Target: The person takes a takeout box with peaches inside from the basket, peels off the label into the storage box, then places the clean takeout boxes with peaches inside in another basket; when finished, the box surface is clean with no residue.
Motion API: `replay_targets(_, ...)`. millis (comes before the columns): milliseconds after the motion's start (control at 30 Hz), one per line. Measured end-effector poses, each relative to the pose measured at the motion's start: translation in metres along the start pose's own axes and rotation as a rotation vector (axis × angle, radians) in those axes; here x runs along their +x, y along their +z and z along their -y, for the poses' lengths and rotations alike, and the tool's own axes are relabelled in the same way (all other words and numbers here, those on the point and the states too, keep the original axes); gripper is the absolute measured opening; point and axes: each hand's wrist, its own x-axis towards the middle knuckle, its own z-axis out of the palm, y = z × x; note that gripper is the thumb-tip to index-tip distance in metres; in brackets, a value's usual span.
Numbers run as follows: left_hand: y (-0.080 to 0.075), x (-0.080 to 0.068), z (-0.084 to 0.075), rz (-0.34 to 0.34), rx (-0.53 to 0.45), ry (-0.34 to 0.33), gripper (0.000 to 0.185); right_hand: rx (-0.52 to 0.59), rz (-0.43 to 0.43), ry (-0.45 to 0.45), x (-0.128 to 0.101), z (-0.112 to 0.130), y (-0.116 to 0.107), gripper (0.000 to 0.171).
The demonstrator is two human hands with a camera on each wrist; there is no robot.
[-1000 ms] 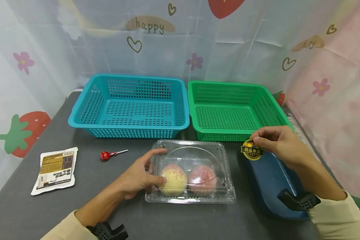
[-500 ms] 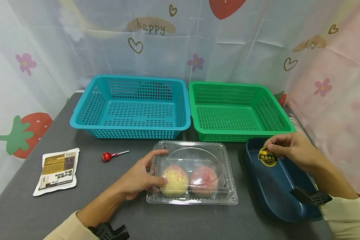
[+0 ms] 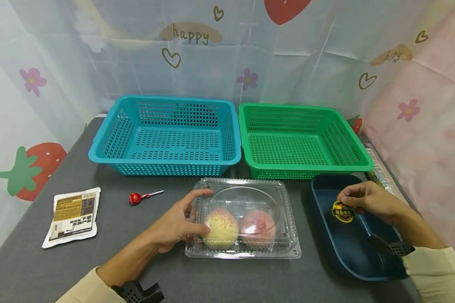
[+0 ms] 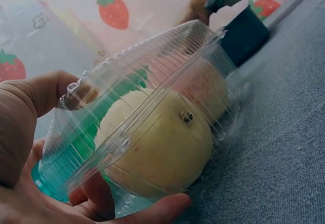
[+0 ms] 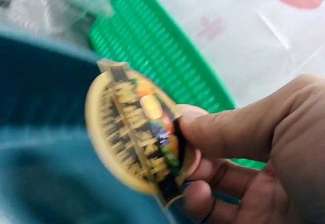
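A clear plastic clamshell box (image 3: 243, 219) lies at the table's middle with two peaches (image 3: 220, 227) inside. My left hand (image 3: 174, 223) grips its left end, thumb along the front, fingers on the lid; the left wrist view shows the box (image 4: 147, 127) and a pale peach (image 4: 157, 142) up close. My right hand (image 3: 368, 201) pinches a round gold-and-black fruit sticker (image 3: 343, 211) over the dark blue tray (image 3: 349, 256) at the right. In the right wrist view the sticker (image 5: 137, 132) sits between thumb and fingers above the tray (image 5: 45, 183).
A blue basket (image 3: 167, 134) and a green basket (image 3: 299, 141) stand side by side at the back, both without contents. A red lollipop (image 3: 135, 197) and a flat snack packet (image 3: 73, 214) lie on the grey table (image 3: 136, 261) at the left. Patterned curtains surround the table.
My right hand has carried the sticker rightward and down, from the tray's far-left corner to over the tray's inside. The left hand and the box have stayed put.
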Motion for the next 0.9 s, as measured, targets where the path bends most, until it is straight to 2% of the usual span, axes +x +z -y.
replay_targets(100,0.000,0.001,-0.001,-0.003,0.005,0.003,0.085,-0.019,0.030,0.046,0.000,-0.009,0.000,0.021)
replay_targets(400,0.000,0.000,0.000,-0.011,0.020,-0.008,0.085,-0.062,0.040,0.142,0.001,-0.024,0.001,0.024)
replay_targets(900,-0.002,0.000,0.001,-0.004,0.039,0.004,0.084,-0.221,-0.016,0.134,0.006,-0.030,0.007,0.020)
